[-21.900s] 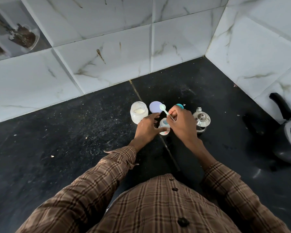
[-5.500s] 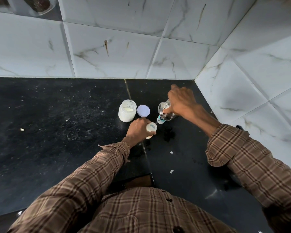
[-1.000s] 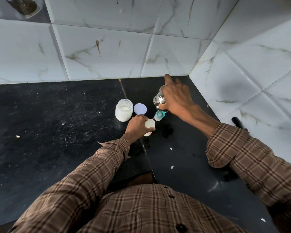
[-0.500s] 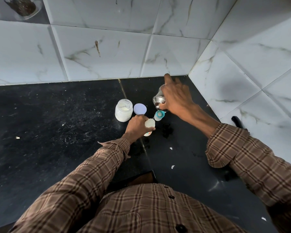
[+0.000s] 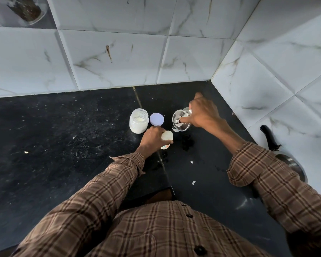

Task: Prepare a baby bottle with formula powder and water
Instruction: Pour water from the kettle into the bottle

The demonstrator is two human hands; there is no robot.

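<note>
My left hand (image 5: 152,139) grips the baby bottle (image 5: 166,139), which stands on the black stone counter (image 5: 63,145); its open mouth shows milky white. Just behind the bottle and to its right, my right hand (image 5: 204,114) holds the small steel kettle (image 5: 180,121) by its handle, thumb pressed on the lid. Behind the bottle to its left stands the open glass jar of formula powder (image 5: 139,121), and its pale lilac lid (image 5: 157,119) lies flat between jar and kettle. The counter is speckled with white dust and flecks, with a seam running past the bottle toward the white marble-veined wall tiles (image 5: 119,52). Far right of the bottle, by the side wall, sits a dark-handled pot (image 5: 285,160).
</note>
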